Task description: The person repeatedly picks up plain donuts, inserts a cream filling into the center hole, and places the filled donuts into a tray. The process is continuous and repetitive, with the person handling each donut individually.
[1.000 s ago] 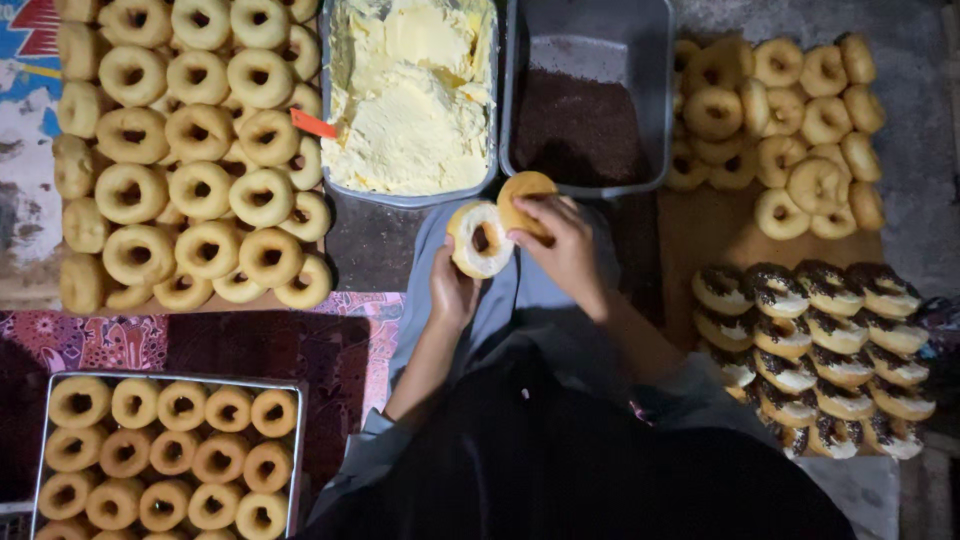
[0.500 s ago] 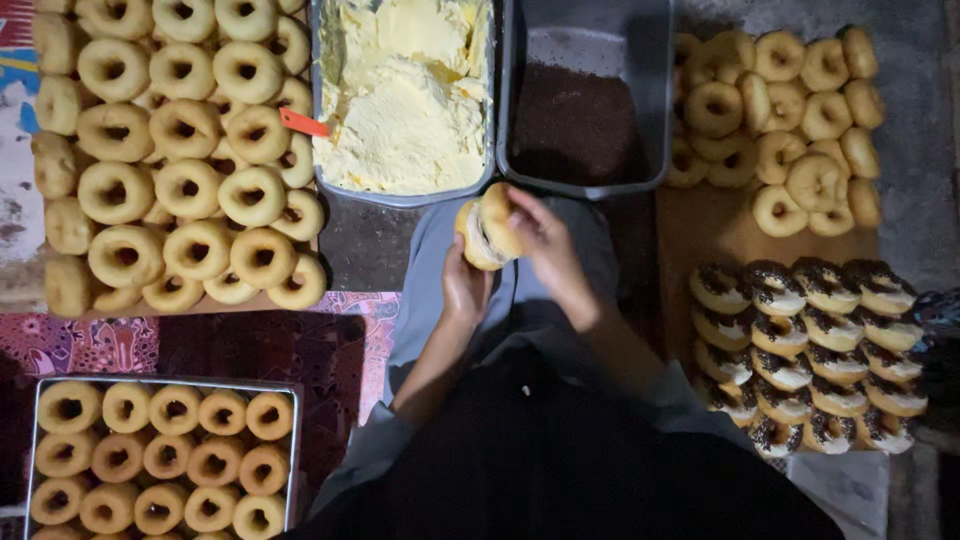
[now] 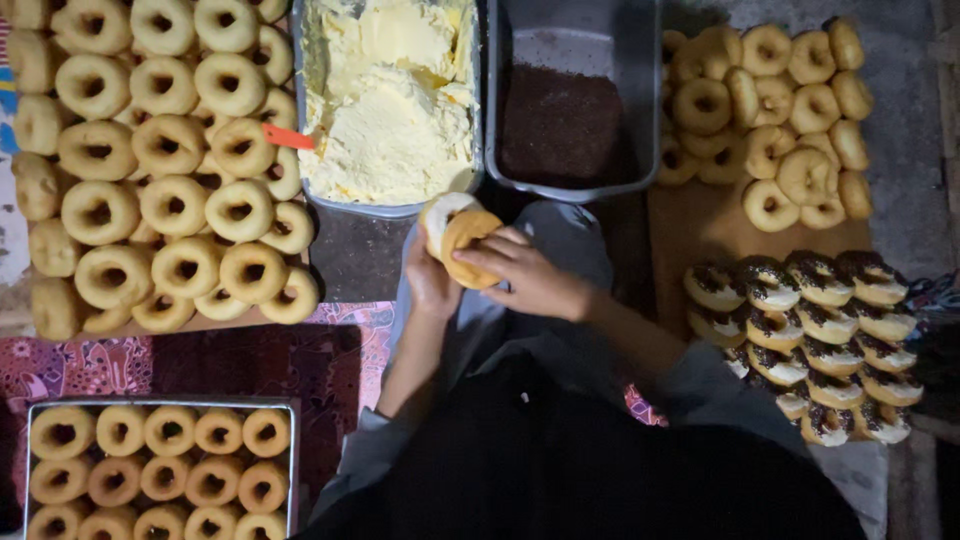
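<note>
I am clasping a filled doughnut (image 3: 455, 240) between my left hand (image 3: 432, 283) and right hand (image 3: 530, 277), both grips clenched around it, just below the cream tub (image 3: 390, 100).

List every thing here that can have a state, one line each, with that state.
Split doughnut: cream-filled, halves pressed together, held in both hands.
Left hand: cupped under it.
Right hand: gripping its top half.
Cream tub: mostly full, scooped.
Chocolate sprinkle tub: partly full.
Finished doughnuts: filled, sprinkle-edged, stacked in rows.
Plain doughnuts: unfilled, piled.
</note>
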